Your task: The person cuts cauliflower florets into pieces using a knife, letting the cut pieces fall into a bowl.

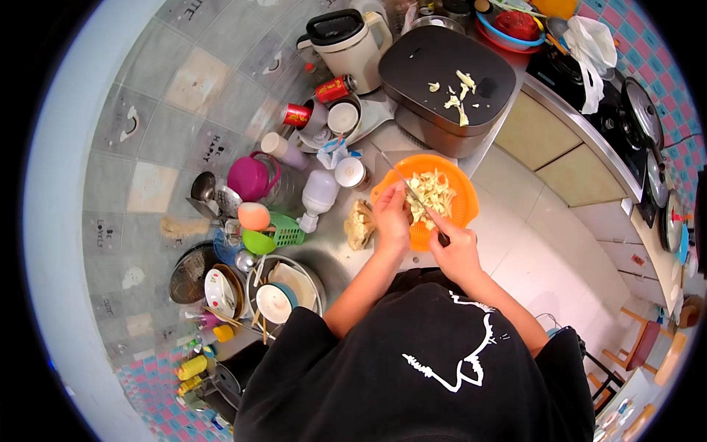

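Bare hands: two showing, left hand (392,211) and right hand (454,248). Thin-bladed metal knife (418,199): one being gripped. Orange perforated plastic basket (461,186): one standing. Rough pale vegetable chunk (359,225): one lying. Cut pale-yellow vegetable pieces (432,193): many overlapping, defying exact count. Red drink cans (335,88): two showing. Dark rectangular lidded appliance (421,65): one standing. White black-lidded jug machine (350,62): one standing. Magenta-lidded clear jar (248,179): one standing.

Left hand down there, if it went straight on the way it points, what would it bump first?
Probably the knife in the right hand: its blade slants across just ahead of the left hand, though one view leaves depth unclear.
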Demonstrator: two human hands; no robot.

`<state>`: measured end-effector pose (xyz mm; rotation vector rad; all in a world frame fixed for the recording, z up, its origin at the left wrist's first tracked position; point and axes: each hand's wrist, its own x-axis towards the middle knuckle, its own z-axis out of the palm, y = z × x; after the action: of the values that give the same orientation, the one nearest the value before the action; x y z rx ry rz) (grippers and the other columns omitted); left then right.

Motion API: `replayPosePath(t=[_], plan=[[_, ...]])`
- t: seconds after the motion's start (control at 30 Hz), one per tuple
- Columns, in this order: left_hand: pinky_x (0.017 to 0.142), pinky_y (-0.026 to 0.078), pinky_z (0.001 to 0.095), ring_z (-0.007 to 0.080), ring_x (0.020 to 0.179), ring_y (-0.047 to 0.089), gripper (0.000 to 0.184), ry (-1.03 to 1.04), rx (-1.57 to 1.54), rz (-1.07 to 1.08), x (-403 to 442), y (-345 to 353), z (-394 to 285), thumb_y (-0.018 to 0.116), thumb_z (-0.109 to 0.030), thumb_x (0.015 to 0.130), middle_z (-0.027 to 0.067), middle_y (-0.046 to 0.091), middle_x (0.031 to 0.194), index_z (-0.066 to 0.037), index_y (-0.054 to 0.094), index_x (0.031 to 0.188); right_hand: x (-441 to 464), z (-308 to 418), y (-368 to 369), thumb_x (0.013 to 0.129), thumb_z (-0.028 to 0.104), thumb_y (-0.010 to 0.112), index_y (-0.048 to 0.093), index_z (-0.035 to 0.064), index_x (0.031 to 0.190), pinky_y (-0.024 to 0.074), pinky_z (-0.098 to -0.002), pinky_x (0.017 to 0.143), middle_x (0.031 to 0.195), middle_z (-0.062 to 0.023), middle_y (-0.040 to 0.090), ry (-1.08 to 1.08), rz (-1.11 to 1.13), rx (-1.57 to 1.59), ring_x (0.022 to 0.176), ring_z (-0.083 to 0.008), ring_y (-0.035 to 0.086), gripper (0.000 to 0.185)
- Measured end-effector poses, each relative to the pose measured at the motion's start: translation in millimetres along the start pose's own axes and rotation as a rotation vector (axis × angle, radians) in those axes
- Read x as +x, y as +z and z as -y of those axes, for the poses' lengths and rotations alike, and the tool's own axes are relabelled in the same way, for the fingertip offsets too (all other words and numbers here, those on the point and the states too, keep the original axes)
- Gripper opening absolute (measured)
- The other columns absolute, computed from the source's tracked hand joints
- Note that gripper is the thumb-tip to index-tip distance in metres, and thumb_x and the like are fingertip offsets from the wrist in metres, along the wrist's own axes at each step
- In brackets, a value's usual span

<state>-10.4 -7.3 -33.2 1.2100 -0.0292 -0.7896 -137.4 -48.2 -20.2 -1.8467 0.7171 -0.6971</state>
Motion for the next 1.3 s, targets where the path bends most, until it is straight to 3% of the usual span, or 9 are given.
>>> replayPosePath(t=[0.17,0.23,0.37,0.43,0.57,0.63,0.83,1.2,1.3], plan=[[0.037,0.022,0.0192,0.0035,0.041,0.030,0.022,-0.185,0.009,-0.100,1.5,-13.6,11.8,0.046,-0.020,0.092,-0.0062,0.038,0.056,-0.006,0.062,0.100,3.6,-25.7,8.4,0.074,0.001,0.056,0.060,0.0039,0.110,0.0408,-0.0256,0.048,0.052,-0.0113,0.047,0.017,0.010,-0.049,0.043,-0.0117,0.042,0.037],[0.038,0.027,0.0196,0.0048,0.044,0.035,0.029,-0.259,0.045,-0.033,7.9,-31.4,23.7,0.046,-0.022,0.092,-0.0018,0.048,0.065,-0.005,0.056,0.113,7.0,-37.8,4.2,0.075,0.006,0.056,0.060,0.0078,0.112,0.0471,-0.0327,0.055,0.063,-0.0172,0.058,0.226,0.091,-0.172,0.052,-0.0235,0.057,0.038],[0.051,0.043,0.0236,0.0127,0.061,0.054,0.051,-0.223,0.262,0.027,28.3,-68.6,46.5,0.048,-0.028,0.090,0.0101,0.059,0.089,-0.007,0.036,0.135,8.7,-58.1,-0.3,0.074,0.007,0.056,0.060,0.0071,0.112,0.0453,-0.0313,0.053,0.056,-0.0158,0.054,0.270,0.102,-0.252,0.047,-0.0222,0.053,0.038],[0.064,0.047,0.0328,0.0234,0.070,0.058,0.049,0.481,0.759,-0.082,55.6,-112.9,72.7,0.054,-0.028,0.085,0.0148,0.060,0.089,-0.005,0.044,0.128,5.5,-58.9,-1.3,0.074,0.007,0.056,0.059,0.0053,0.113,0.0449,-0.0315,0.052,0.054,-0.0152,0.052,0.272,0.103,-0.256,0.046,-0.0224,0.053,0.039],[0.077,0.047,0.0383,0.0322,0.081,0.059,0.046,0.330,1.036,-0.251,60.0,-144.7,26.3,0.061,-0.025,0.078,0.0194,0.060,0.097,-0.004,0.051,0.119,1.4,-59.5,0.1,0.074,0.008,0.056,0.058,0.0034,0.113,0.0447,-0.0316,0.052,0.054,-0.0146,0.051,0.279,0.085,-0.264,0.046,-0.0223,0.052,0.039],[0.071,0.048,0.0328,0.0251,0.078,0.061,0.041,0.483,1.609,-0.169,77.9,-168.7,37.2,0.066,-0.019,0.072,0.0179,0.059,0.105,-0.004,0.057,0.109,1.1,-60.2,3.4,0.074,0.008,0.057,0.058,0.0029,0.113,0.0446,-0.0316,0.053,0.054,-0.0145,0.051,0.265,0.090,-0.277,0.046,-0.0217,0.051,0.039],[0.070,0.047,0.0390,0.0325,0.081,0.061,0.029,0.067,1.228,-0.014,91.7,-174.9,28.3,0.065,-0.017,0.072,0.0180,0.063,0.086,-0.005,0.063,0.098,3.4,-50.7,7.0,0.074,0.009,0.057,0.059,0.0019,0.111,0.0437,-0.0304,0.052,0.055,-0.0129,0.051,0.260,0.120,-0.245,0.047,-0.0181,0.050,0.038],[0.069,0.048,0.0312,0.0209,0.075,0.061,0.020,0.324,1.153,0.017,45.4,-187.7,-8.9,0.060,-0.006,0.078,0.0127,0.064,0.083,-0.001,0.062,0.097,20.6,-26.9,43.2,0.071,0.010,0.064,0.060,0.0023,0.109,0.0401,-0.0236,0.050,0.057,-0.0036,0.051,0.185,0.226,-0.013,0.049,-0.0081,0.044,0.039],[0.071,0.048,0.0292,0.0192,0.078,0.060,0.020,0.355,1.121,0.034,27.3,-180.3,-19.4,0.058,-0.003,0.078,0.0120,0.063,0.089,0.000,0.062,0.098,30.8,-12.5,65.3,0.071,0.012,0.065,0.055,0.0072,0.118,0.0462,-0.0262,0.058,0.067,-0.0089,0.059,0.144,0.300,-0.021,0.054,-0.0131,0.053,0.048]])
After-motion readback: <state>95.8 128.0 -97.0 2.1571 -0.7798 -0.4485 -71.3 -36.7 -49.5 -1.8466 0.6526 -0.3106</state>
